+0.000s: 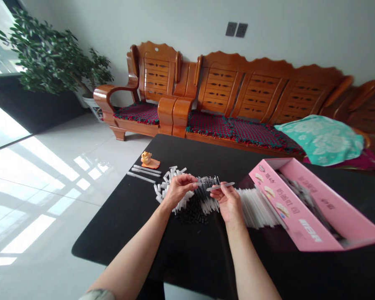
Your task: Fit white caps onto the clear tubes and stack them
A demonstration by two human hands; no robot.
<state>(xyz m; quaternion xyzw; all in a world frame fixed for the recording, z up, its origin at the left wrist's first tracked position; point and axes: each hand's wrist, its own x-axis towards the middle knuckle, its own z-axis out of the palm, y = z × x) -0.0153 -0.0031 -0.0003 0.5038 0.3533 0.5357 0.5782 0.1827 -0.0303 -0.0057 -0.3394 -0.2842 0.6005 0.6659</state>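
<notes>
Between the thumb and fingers of my right hand [228,204] is a translucent white pen barrel [219,187], held nearly level. My left hand [178,191] is pinched close to the barrel's left end; a small pale piece seems to show at its fingertips, too small to name. Behind and between the hands lies a bundle of thin pen refills [203,192] with dark shafts and pale ends. White pen caps [158,196] are heaped around my left hand, partly hidden by it. Small black plugs [192,214] lie in a pile nearer me. More pen barrels [258,208] are stacked beside my right hand.
A pink open box [287,208] with grey contents stands at the right of the black table [125,233]. Several pens [146,171] and a small orange figurine [146,158] lie at the left edge. A wooden sofa [218,83] stands behind the table.
</notes>
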